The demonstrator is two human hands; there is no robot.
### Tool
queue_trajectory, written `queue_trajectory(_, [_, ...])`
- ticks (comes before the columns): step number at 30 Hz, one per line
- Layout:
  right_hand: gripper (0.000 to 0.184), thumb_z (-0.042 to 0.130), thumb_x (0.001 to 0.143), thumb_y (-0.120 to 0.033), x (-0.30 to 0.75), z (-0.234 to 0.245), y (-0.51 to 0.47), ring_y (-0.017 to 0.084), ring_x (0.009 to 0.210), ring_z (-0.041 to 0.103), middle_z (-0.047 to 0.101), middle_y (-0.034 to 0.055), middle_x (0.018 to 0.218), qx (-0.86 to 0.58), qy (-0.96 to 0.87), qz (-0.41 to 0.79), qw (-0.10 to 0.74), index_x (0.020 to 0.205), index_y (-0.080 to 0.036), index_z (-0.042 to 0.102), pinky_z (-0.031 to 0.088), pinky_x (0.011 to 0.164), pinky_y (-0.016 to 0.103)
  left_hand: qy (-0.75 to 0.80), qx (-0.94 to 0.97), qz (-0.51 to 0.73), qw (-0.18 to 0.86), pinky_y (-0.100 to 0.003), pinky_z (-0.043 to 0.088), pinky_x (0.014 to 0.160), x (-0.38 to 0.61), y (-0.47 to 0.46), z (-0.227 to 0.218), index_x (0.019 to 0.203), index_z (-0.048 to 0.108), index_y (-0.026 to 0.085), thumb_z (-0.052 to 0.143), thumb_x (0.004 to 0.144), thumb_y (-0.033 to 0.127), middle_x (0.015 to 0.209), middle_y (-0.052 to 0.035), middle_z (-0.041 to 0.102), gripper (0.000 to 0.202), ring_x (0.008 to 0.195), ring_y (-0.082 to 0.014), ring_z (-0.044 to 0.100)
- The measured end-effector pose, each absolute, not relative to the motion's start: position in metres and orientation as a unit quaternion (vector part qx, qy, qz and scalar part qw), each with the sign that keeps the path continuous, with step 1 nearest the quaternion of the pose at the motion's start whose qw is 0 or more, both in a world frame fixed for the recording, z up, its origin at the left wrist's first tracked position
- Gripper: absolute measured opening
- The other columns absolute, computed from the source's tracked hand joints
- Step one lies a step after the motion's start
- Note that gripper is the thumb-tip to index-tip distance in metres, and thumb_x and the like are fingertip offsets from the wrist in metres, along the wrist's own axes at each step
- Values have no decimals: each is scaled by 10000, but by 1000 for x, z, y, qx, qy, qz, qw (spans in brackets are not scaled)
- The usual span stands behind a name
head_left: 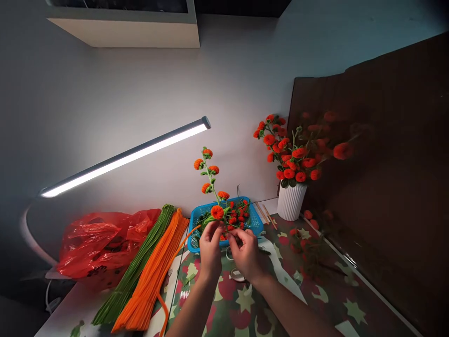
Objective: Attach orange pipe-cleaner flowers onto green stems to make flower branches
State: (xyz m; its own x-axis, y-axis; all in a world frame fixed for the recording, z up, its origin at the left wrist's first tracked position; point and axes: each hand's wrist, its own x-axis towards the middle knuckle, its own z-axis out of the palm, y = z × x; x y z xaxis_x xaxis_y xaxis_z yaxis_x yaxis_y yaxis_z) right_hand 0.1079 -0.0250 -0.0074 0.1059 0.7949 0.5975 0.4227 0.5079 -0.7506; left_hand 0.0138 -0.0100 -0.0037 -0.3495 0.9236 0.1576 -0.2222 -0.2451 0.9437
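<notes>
A tall artificial flower branch [212,177], with orange pompom blooms and small green leaves, rises from my two hands above the table. My left hand [211,245] is closed in a pinch around its lower stem, just below the lowest bloom. Beside it, my right hand [246,252] is also closed, thumb and finger pinched at the stem's lower end; the fingertips partly hide what they grip. Behind the hands stands a blue plastic basket [257,228] holding small red-orange blooms and green pieces. What look like scissors [237,275] lie under my right hand.
Green pipe cleaners [135,267] and orange pipe cleaners [154,276] lie in bundles at left, beside a red plastic bag [101,243]. A lit bar lamp [129,159] hangs over them. At right, a white ribbed vase [292,202] of orange flowers stands near a dark glossy panel [379,187].
</notes>
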Motion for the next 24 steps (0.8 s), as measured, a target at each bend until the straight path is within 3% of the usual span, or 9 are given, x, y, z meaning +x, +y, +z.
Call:
queue_trajectory(3, [231,502,852,-232,107,-9,-25,128,499,471,605,-17,535,-463,-648,160,583,641,-182,581,320,660,279,462,379,771,221,-299,425,757,1,-13,2,964,530,220,597,742,270,909,-8,536,238,826,-153,535])
queue_trajectory(6, [232,489,865,-220,104,-14,-24,117,498,473,604,-22,546,-463,-661,137,575,652,-178,573,299,686,285,474,512,716,21,-345,400,870,-8,-20,14,1036,565,228,637,742,241,1019,-40,559,303,986,-195,522])
queue_trajectory(10, [225,468,877,-194,102,-20,-24,121,561,526,624,-10,598,-466,-681,95,557,674,-174,563,273,713,294,443,618,642,-101,-360,409,854,-9,-25,24,1010,635,236,610,783,169,932,-39,638,239,908,-196,569])
queue_trajectory(15, [237,446,886,-180,102,-21,-27,123,594,548,625,-9,616,-463,-694,82,545,671,-173,545,253,711,296,464,677,541,-184,-392,328,886,-4,-25,21,1132,634,291,621,769,179,988,-58,624,380,935,-223,549])
queue_trajectory(20, [235,441,863,-149,101,-22,-27,117,555,506,590,-11,581,-456,-695,83,550,644,-170,523,245,686,293,529,676,476,-192,-418,287,893,0,-25,19,1151,641,326,613,778,255,1055,-90,482,381,985,-253,485])
queue_trajectory(24, [253,434,864,-140,100,-22,-27,116,539,482,564,-15,559,-461,-694,80,548,621,-170,498,243,677,289,524,685,470,-185,-425,289,902,-1,-25,19,1123,655,339,614,776,248,1110,-93,458,361,1006,-263,475])
